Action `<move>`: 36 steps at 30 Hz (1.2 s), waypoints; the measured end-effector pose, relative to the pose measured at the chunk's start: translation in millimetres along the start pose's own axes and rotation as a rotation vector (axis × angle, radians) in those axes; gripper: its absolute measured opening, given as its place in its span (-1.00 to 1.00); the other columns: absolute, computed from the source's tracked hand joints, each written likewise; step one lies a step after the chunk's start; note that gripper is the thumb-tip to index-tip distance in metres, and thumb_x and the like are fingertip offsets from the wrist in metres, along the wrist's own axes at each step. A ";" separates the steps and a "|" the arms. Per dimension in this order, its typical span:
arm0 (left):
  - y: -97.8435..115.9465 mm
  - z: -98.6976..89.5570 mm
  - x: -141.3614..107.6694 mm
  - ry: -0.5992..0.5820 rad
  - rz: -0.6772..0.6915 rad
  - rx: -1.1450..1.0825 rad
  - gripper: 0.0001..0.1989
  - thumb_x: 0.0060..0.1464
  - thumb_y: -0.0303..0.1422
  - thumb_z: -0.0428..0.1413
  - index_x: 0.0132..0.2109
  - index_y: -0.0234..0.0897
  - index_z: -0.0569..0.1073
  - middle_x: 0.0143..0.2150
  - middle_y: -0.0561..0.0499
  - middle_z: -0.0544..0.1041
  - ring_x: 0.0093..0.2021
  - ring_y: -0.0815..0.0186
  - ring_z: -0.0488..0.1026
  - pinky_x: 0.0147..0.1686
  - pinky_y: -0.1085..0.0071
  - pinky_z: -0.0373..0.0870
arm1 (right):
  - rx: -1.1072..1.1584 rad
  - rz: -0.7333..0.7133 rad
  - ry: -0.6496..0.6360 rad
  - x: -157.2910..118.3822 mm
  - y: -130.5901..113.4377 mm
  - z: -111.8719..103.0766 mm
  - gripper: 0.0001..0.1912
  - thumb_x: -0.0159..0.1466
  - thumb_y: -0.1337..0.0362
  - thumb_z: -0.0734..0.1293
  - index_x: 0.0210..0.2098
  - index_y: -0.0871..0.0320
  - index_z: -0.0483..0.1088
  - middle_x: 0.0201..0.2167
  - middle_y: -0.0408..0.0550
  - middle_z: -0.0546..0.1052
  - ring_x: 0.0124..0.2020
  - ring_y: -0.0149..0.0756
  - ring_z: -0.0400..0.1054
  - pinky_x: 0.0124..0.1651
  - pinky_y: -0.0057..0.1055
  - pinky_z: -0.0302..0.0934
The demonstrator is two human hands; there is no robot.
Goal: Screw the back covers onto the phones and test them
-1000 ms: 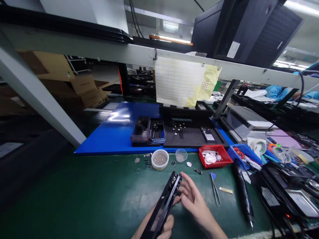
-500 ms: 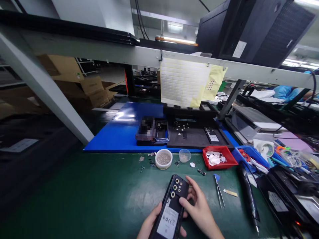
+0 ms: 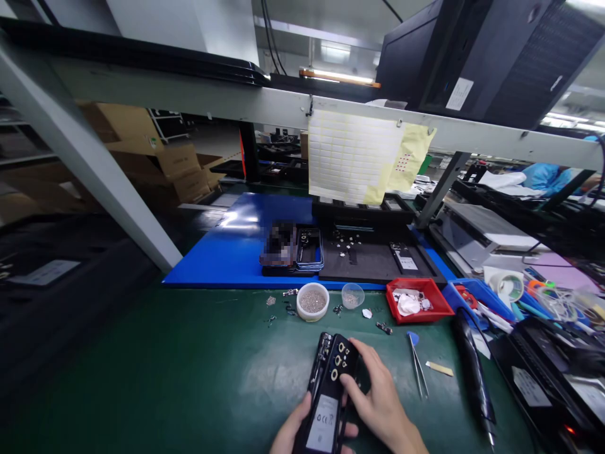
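Observation:
A black phone back cover (image 3: 331,389), with gold-ringed camera holes and a pale label, sits tilted and shifted right over a phone body (image 3: 319,364). Small inner parts of the body show along the left side. My left hand (image 3: 292,430) grips the phone body low on its left edge, and some of its fingertips show past the right edge. Around the cover's upper right side is my right hand (image 3: 382,400), its thumb on the cover just below the camera holes and its other fingers partly hidden behind.
Beyond the hands stand a white tub of tiny screws (image 3: 312,301), a clear cup (image 3: 352,295) and a red tray (image 3: 418,299). Tweezers (image 3: 418,366) and an electric screwdriver (image 3: 475,378) lie to the right. A blue mat (image 3: 222,252) holds phone parts behind.
The back cover has separated from the body along the left side and slid right, baring inner parts. Both hands have moved slightly right in view.

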State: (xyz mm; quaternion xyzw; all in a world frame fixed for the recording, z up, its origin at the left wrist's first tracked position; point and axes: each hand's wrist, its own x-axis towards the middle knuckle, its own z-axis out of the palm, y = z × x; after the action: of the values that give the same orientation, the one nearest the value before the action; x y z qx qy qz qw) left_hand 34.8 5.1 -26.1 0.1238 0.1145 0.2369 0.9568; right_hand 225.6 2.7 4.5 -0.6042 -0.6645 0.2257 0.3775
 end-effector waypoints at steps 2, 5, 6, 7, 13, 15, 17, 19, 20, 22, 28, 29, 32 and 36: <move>-0.4 1.4 -3.0 0.064 0.056 0.107 -0.36 0.03 0.02 0.15 0.10 -0.39 0.40 -0.09 -0.30 0.55 -0.19 0.04 0.54 -0.12 0.25 0.31 | -0.001 0.034 -0.001 -5.2 2.7 5.4 -0.50 0.26 0.31 0.25 0.18 0.12 0.11 0.12 0.07 0.34 0.16 -0.09 0.20 0.17 -0.16 0.17; 0.9 5.2 -5.8 0.184 0.094 0.282 -0.35 0.01 -0.02 0.19 0.14 -0.34 0.34 -0.12 -0.29 0.56 -0.19 -0.05 0.53 -0.12 0.14 0.31 | 0.008 0.061 -0.015 -8.8 6.6 8.1 -0.47 0.27 0.34 0.22 0.21 0.11 0.05 0.17 0.07 0.29 0.20 -0.11 0.16 0.21 -0.13 0.12; 1.8 6.2 -6.3 0.215 0.091 0.318 -0.34 0.00 -0.02 0.19 0.15 -0.34 0.32 -0.12 -0.29 0.56 -0.19 -0.06 0.53 -0.11 0.12 0.31 | 0.010 0.057 -0.027 -8.6 8.5 6.3 -0.45 0.28 0.33 0.22 0.23 0.12 0.02 0.20 0.07 0.27 0.22 -0.12 0.13 0.23 -0.12 0.09; 2.9 6.8 -6.6 0.236 0.087 0.343 -0.33 0.00 -0.01 0.19 0.15 -0.34 0.32 -0.13 -0.29 0.56 -0.20 -0.06 0.53 -0.10 0.10 0.30 | 0.007 0.052 -0.038 -7.7 10.7 2.6 -0.43 0.28 0.33 0.22 0.25 0.13 0.00 0.22 0.08 0.25 0.23 -0.12 0.11 0.24 -0.11 0.07; 11.6 9.0 -13.6 0.312 0.201 0.338 -0.46 -0.03 -0.12 0.25 0.08 -0.23 0.40 0.10 -0.23 0.44 -0.01 -0.14 0.44 -0.05 0.00 0.34 | -0.129 0.067 -0.127 -5.9 22.1 -36.4 -0.71 0.30 0.34 0.23 0.02 0.15 0.32 -0.07 0.07 0.45 0.02 -0.11 0.29 0.13 -0.13 0.16; 14.5 11.3 -17.9 0.343 0.238 0.335 -0.47 -0.08 -0.18 0.31 0.05 -0.17 0.43 0.17 -0.18 0.37 0.12 -0.18 0.32 -0.06 -0.01 0.37 | -0.157 0.055 -0.181 -9.5 20.0 -40.3 -0.78 0.30 0.32 0.25 -0.06 0.14 0.36 -0.17 0.02 0.46 -0.06 -0.13 0.31 0.10 -0.14 0.15; 16.9 13.5 -21.8 0.343 0.247 0.349 -0.46 -0.10 -0.21 0.33 0.06 -0.15 0.43 0.19 -0.17 0.35 0.16 -0.19 0.27 -0.04 -0.02 0.37 | -0.178 0.052 -0.198 -12.8 14.4 -35.6 -0.81 0.28 0.31 0.28 -0.10 0.13 0.36 -0.21 0.00 0.45 -0.09 -0.14 0.31 0.08 -0.16 0.14; 18.7 14.4 -24.3 0.322 0.232 0.360 -0.46 -0.07 -0.22 0.31 0.08 -0.16 0.43 0.21 -0.17 0.33 0.14 -0.20 0.28 -0.02 -0.05 0.35 | -0.213 0.068 -0.193 -14.3 8.0 -26.6 -0.85 0.26 0.33 0.31 -0.16 0.14 0.37 -0.23 -0.01 0.43 -0.12 -0.13 0.30 0.01 -0.20 0.17; 19.2 14.0 -24.8 0.303 0.225 0.356 -0.47 -0.06 -0.22 0.30 0.09 -0.17 0.42 0.22 -0.17 0.31 0.14 -0.21 0.29 0.00 -0.07 0.34 | -0.233 0.079 -0.192 -14.2 5.4 -22.4 -0.89 0.25 0.36 0.31 -0.20 0.15 0.38 -0.25 -0.01 0.43 -0.14 -0.12 0.30 -0.04 -0.22 0.18; 19.3 11.8 -24.5 0.254 0.209 0.321 -0.48 -0.04 -0.23 0.28 0.09 -0.20 0.42 0.23 -0.17 0.30 0.14 -0.22 0.29 0.05 -0.10 0.28 | -0.263 0.101 -0.191 -12.9 3.1 -17.4 -0.94 0.22 0.42 0.29 -0.31 0.16 0.36 -0.31 -0.02 0.42 -0.21 -0.13 0.30 -0.12 -0.24 0.19; 11.8 1.8 -14.0 0.111 0.140 0.143 -0.58 0.05 -0.27 0.19 0.05 -0.33 0.46 0.18 -0.24 0.36 0.09 -0.23 0.34 0.11 -0.11 0.17 | -0.023 0.233 -0.093 -2.9 13.8 -35.4 -0.94 0.25 0.31 0.24 -0.33 0.17 0.32 -0.45 -0.09 0.41 -0.40 -0.22 0.31 -0.31 -0.33 0.20; 9.8 0.5 -11.8 0.100 0.128 0.130 -0.60 0.06 -0.28 0.18 0.05 -0.33 0.47 0.17 -0.25 0.37 0.09 -0.22 0.34 0.10 -0.10 0.18 | 0.059 0.248 -0.060 -0.7 15.0 -38.9 -0.89 0.27 0.26 0.23 -0.27 0.17 0.32 -0.44 -0.09 0.41 -0.39 -0.22 0.32 -0.30 -0.33 0.21; 4.8 -1.0 -6.8 0.068 0.100 0.102 -0.60 0.06 -0.28 0.16 0.04 -0.36 0.47 0.16 -0.28 0.38 0.08 -0.21 0.35 0.07 -0.09 0.21 | 0.239 0.228 0.007 5.6 13.8 -40.7 -0.81 0.28 0.17 0.23 -0.23 0.17 0.35 -0.38 -0.07 0.42 -0.32 -0.22 0.33 -0.22 -0.32 0.22; 4.6 3.7 -4.7 0.026 0.039 0.057 -0.48 0.02 -0.21 0.15 0.08 -0.44 0.43 0.20 -0.26 0.33 0.12 -0.15 0.32 0.10 -0.01 0.20 | 0.579 0.278 -0.009 9.8 10.5 -24.5 -0.74 0.26 0.07 0.28 -0.38 0.14 0.31 -0.45 -0.16 0.35 -0.43 -0.31 0.31 -0.35 -0.39 0.25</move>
State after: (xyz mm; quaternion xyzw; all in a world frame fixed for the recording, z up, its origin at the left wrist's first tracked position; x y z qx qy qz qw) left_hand 29.9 6.1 -20.6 0.1500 0.1314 0.2536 0.9465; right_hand 251.4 10.2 13.9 -0.5558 -0.4854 0.4576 0.4961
